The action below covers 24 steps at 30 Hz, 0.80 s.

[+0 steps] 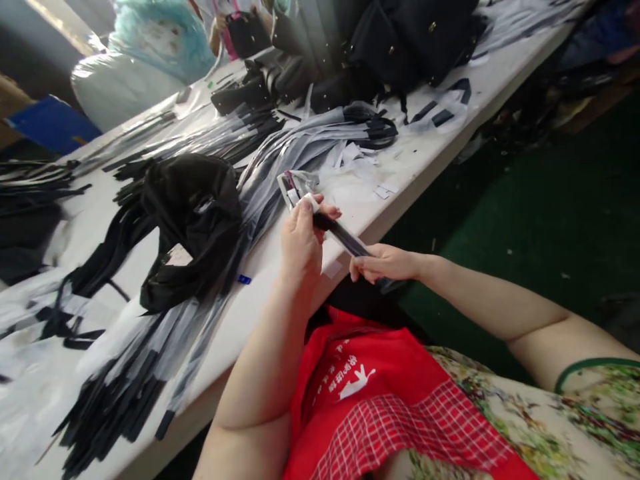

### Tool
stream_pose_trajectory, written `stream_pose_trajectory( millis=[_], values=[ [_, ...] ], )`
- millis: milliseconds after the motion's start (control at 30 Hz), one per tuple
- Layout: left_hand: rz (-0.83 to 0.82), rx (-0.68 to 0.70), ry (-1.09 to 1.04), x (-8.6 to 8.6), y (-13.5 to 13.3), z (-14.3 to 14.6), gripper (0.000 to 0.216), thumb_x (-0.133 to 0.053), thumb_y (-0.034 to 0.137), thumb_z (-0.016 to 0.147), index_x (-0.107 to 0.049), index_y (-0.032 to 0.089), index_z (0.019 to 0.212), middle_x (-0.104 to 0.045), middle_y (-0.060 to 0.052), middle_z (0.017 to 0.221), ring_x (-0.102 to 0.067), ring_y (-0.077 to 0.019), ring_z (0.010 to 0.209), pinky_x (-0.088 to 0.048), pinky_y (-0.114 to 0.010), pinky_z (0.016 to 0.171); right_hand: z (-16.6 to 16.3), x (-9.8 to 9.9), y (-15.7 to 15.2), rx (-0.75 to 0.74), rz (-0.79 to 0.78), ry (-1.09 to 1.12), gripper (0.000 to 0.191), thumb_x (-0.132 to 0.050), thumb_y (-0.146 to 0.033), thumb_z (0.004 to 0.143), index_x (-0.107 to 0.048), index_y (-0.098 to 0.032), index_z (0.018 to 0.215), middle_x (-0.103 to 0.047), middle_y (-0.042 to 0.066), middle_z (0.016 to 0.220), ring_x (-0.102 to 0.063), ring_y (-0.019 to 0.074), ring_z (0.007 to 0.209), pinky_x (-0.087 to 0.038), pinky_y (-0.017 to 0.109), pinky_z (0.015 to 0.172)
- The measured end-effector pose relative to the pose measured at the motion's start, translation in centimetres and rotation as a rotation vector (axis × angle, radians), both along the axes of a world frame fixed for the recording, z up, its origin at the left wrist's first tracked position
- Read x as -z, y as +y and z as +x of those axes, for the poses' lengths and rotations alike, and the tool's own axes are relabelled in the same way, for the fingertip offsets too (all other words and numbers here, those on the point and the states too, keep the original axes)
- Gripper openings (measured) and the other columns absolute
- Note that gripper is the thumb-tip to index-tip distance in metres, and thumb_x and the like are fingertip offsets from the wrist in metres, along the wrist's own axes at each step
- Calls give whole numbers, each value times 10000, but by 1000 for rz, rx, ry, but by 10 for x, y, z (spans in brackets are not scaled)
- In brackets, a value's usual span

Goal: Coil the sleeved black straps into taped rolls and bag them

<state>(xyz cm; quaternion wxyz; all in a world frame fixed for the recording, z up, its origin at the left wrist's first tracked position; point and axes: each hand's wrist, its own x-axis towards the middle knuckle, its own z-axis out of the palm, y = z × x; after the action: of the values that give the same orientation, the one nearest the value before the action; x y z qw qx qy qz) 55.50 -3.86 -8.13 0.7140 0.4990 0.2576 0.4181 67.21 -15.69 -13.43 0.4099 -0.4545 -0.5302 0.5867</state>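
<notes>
My left hand (303,233) is closed at the table's front edge. Its fingers wrap round one end of a black strap (343,233) that looks sleeved in clear plastic. A small pale, frame-like item (294,191) with a dark red part and a white block sticks up from the same hand; its kind is unclear. My right hand (383,262) pinches the strap's other visible stretch, off the table's edge. Between both hands the strap runs straight and slants down to the right. Left of my left hand lies a bundle of plastic-sleeved straps (280,157).
A black bag (193,220) rests on more straps (120,393) on the white table (260,300). Black bags (410,40) are heaped at the back. White paper scraps (385,191) and a small blue piece (244,279) lie nearby. Another person's hand (220,23) shows at the far side.
</notes>
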Motion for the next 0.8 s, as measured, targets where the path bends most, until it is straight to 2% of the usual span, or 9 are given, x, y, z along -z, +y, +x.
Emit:
stream_pose_trajectory(
  millis=[100, 200, 267, 400, 500, 567, 667, 733, 800],
  values=[
    [322, -49, 264, 35, -2, 8, 222, -513, 385, 954, -598, 184, 909, -667, -42, 834, -644, -180, 856, -473, -325, 916, 11, -14, -19, -56, 13, 105, 480, -514, -567, 921, -654, -116, 831, -452, -61, 500, -401, 64, 460, -380, 200, 487],
    [586, 131, 523, 54, -23, 3, 153, -616, 269, 877, -579, 204, 743, -588, -23, 731, -605, -195, 806, -431, -302, 900, 44, -24, -29, 152, 24, 114, 437, -538, -531, 908, -644, -126, 785, -502, -39, 518, -355, 54, 421, -325, 202, 435],
    [615, 255, 598, 55, -40, -3, 179, -649, 268, 843, -560, 211, 699, -521, -4, 660, -575, -192, 728, -430, -288, 830, 74, -21, -29, 294, 30, -26, 407, -556, -517, 888, -633, -139, 755, -553, -16, 561, -350, 56, 412, -325, 211, 427],
    [274, 492, 591, 42, -61, -9, 304, -538, 452, 909, -584, 196, 751, -467, 32, 539, -484, -144, 517, -444, -271, 661, 98, 1, -23, 472, 211, -512, 383, -720, -424, 746, -668, -156, 1016, -676, 88, 969, -619, 215, 864, -510, 339, 795],
    [-95, 617, 335, 34, -63, -7, 454, -406, 573, 935, -589, 169, 842, -397, 74, 475, -412, -110, 417, -477, -294, 640, 57, 21, -22, 299, 244, -413, 441, -673, -458, 778, -653, -144, 1088, -666, 107, 1052, -611, 238, 978, -487, 371, 902],
    [-132, 513, 213, 34, -59, -7, 491, -379, 600, 936, -595, 160, 935, -419, 65, 512, -445, -119, 456, -488, -312, 680, 11, 28, -27, 105, 98, -186, 443, -500, -540, 890, -676, -136, 851, -645, 55, 754, -600, 169, 706, -508, 305, 701],
    [187, 206, 330, 45, -51, -17, 449, -385, 568, 946, -601, 177, 999, -543, -15, 664, -537, -181, 642, -473, -362, 804, -41, 24, -41, -68, -70, 15, 468, -489, -547, 923, -682, -138, 802, -523, -23, 543, -479, 101, 503, -434, 239, 549],
    [465, 93, 491, 59, -49, -31, 383, -443, 532, 926, -611, 188, 945, -588, -85, 788, -557, -240, 779, -444, -415, 881, -43, 14, -46, -125, -87, 138, 459, -506, -533, 925, -703, -125, 852, -475, -46, 477, -422, 80, 435, -384, 217, 491],
    [656, 104, 618, 72, -51, -45, 346, -485, 517, 893, -608, 194, 889, -593, -133, 857, -555, -289, 850, -428, -460, 904, -21, 4, -43, -11, -78, 154, 468, -531, -539, 906, -702, -112, 820, -441, -54, 435, -359, 65, 375, -325, 206, 428]
  ],
)
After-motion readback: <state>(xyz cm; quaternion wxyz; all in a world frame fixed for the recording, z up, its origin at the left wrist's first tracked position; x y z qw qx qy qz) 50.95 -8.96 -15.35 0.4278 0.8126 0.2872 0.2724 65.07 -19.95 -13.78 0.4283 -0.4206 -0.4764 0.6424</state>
